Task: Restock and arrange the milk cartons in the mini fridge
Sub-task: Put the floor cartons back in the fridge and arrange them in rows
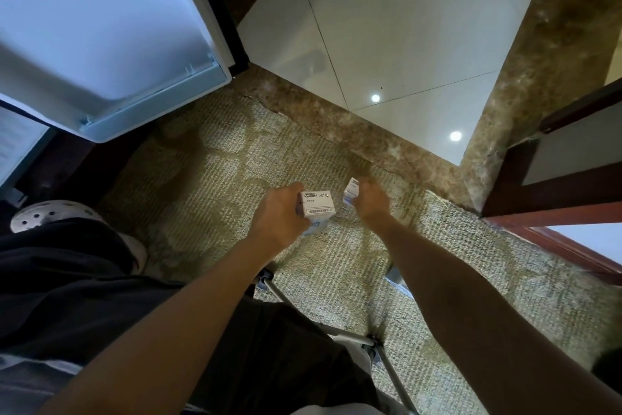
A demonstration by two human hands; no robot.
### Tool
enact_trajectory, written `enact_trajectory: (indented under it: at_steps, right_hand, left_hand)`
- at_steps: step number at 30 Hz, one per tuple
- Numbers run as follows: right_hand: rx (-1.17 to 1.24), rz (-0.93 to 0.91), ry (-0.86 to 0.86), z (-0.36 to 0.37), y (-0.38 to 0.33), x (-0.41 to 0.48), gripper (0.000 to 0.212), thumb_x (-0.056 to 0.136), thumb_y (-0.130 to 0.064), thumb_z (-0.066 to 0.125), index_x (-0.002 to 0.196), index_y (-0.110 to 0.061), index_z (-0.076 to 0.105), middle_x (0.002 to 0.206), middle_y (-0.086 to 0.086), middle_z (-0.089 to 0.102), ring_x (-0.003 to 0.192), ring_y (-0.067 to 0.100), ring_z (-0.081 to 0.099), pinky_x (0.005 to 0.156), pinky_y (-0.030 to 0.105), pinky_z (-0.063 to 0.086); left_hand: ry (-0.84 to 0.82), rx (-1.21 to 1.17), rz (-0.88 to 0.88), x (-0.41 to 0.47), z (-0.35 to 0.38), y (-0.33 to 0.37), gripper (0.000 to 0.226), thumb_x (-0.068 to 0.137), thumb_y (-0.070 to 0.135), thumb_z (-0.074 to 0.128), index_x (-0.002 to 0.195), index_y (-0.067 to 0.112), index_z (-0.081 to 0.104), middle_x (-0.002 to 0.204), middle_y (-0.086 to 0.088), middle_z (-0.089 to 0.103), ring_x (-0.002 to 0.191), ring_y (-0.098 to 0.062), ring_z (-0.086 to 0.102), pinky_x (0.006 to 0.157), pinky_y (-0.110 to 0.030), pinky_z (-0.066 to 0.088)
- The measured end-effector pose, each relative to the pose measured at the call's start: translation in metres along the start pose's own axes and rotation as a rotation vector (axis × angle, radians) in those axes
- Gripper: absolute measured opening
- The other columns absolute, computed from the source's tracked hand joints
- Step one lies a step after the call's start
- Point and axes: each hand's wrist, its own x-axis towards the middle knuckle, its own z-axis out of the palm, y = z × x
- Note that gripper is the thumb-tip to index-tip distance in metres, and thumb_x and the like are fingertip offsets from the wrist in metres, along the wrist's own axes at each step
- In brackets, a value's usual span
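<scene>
My left hand (279,214) wraps a small white card milk carton (317,204), right hand (373,202) grips a second carton (350,194), both right of the open white fridge door (111,44), ready for loading.

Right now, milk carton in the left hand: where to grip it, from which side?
Grip the carton across its flat side walls, just below the top face, coming from the left as the left hand does. It is a small box with its top toward the camera; flat parallel walls probably suit a pinch best.
</scene>
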Motion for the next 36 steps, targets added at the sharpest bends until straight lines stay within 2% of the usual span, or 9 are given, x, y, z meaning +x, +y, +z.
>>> enact_trajectory:
  at_steps: [5, 9, 15, 20, 22, 25, 31, 34, 36]
  right_hand:
    - [0.055, -0.131, -0.009, -0.015, -0.022, -0.024, 0.051, 0.085, -0.025, 0.065, 0.129, -0.006, 0.046, 0.131, 0.015, 0.049, 0.115, 0.03, 0.052, 0.096, 0.042, 0.045]
    - [0.11, -0.345, -0.013, -0.05, -0.066, -0.046, 0.047, 0.086, -0.027, 0.063, 0.124, -0.004, 0.047, 0.123, 0.014, 0.052, 0.108, 0.029, 0.054, 0.079, 0.033, 0.043]
    - [0.109, -0.651, 0.076, -0.115, -0.166, -0.07, 0.028, 0.078, -0.017, 0.064, 0.099, -0.001, 0.055, 0.094, 0.006, 0.048, 0.081, 0.025, 0.053, 0.066, 0.035, 0.042]
    - [0.054, -0.837, 0.156, -0.142, -0.253, -0.097, 0.028, 0.079, -0.019, 0.063, 0.102, -0.003, 0.058, 0.105, 0.013, 0.055, 0.086, 0.028, 0.058, 0.072, 0.038, 0.048]
    - [0.066, -0.896, 0.106, -0.142, -0.29, -0.108, 0.028, 0.082, -0.017, 0.062, 0.106, -0.004, 0.057, 0.107, 0.011, 0.055, 0.088, 0.027, 0.058, 0.075, 0.038, 0.047]
    - [0.097, -0.994, 0.074, -0.132, -0.341, -0.125, 0.028, 0.082, -0.015, 0.064, 0.107, -0.005, 0.058, 0.099, 0.006, 0.052, 0.078, 0.018, 0.051, 0.063, 0.026, 0.036]
    - [0.105, -1.147, -0.022, -0.087, -0.44, -0.147, 0.022, 0.081, -0.013, 0.068, 0.099, -0.004, 0.059, 0.092, 0.002, 0.047, 0.077, 0.015, 0.05, 0.069, 0.033, 0.045]
    - [0.012, -1.217, -0.059, -0.059, -0.483, -0.154, 0.026, 0.085, -0.017, 0.064, 0.106, -0.003, 0.059, 0.099, 0.006, 0.052, 0.08, 0.017, 0.053, 0.071, 0.034, 0.048]
    - [-0.084, -1.254, -0.081, -0.038, -0.512, -0.157, 0.031, 0.089, -0.019, 0.06, 0.115, -0.003, 0.055, 0.105, 0.006, 0.049, 0.08, 0.015, 0.051, 0.068, 0.028, 0.04]
  left_hand:
    - [0.062, -0.1, -0.027, -0.001, -0.022, -0.007, 0.026, 0.079, 0.001, 0.069, 0.101, 0.003, 0.055, 0.106, -0.016, 0.067, 0.08, -0.017, 0.06, 0.041, -0.008, 0.044]
    - [0.135, -0.111, -0.035, -0.002, -0.059, -0.017, 0.029, 0.075, -0.002, 0.071, 0.1, 0.003, 0.056, 0.102, -0.016, 0.067, 0.075, -0.015, 0.058, 0.042, -0.01, 0.042]
    - [0.336, -0.054, -0.065, -0.018, -0.145, -0.048, 0.035, 0.072, 0.006, 0.075, 0.103, 0.007, 0.059, 0.092, -0.002, 0.059, 0.08, -0.013, 0.051, 0.049, -0.013, 0.036]
    - [0.513, -0.034, -0.082, -0.049, -0.216, -0.094, 0.03, 0.074, 0.005, 0.074, 0.1, 0.002, 0.06, 0.105, -0.016, 0.068, 0.095, -0.028, 0.062, 0.069, -0.028, 0.052]
    - [0.58, -0.063, -0.106, -0.063, -0.236, -0.115, 0.027, 0.073, 0.005, 0.074, 0.096, 0.003, 0.06, 0.097, -0.013, 0.066, 0.087, -0.025, 0.059, 0.054, -0.013, 0.042]
    - [0.662, -0.12, -0.154, -0.083, -0.259, -0.147, 0.024, 0.069, 0.006, 0.075, 0.087, 0.009, 0.059, 0.082, -0.005, 0.057, 0.079, -0.022, 0.054, 0.047, -0.014, 0.029]
    - [0.756, -0.244, -0.313, -0.119, -0.286, -0.229, 0.025, 0.069, 0.01, 0.076, 0.081, 0.009, 0.054, 0.073, -0.005, 0.053, 0.071, -0.02, 0.048, 0.045, -0.018, 0.031]
    - [0.792, -0.282, -0.395, -0.13, -0.292, -0.275, 0.024, 0.068, 0.005, 0.073, 0.089, 0.004, 0.061, 0.08, -0.009, 0.061, 0.074, -0.021, 0.049, 0.05, -0.021, 0.035]
    - [0.813, -0.333, -0.452, -0.136, -0.296, -0.306, 0.019, 0.067, 0.001, 0.07, 0.076, 0.011, 0.056, 0.068, 0.0, 0.057, 0.068, -0.018, 0.048, 0.048, -0.018, 0.034]
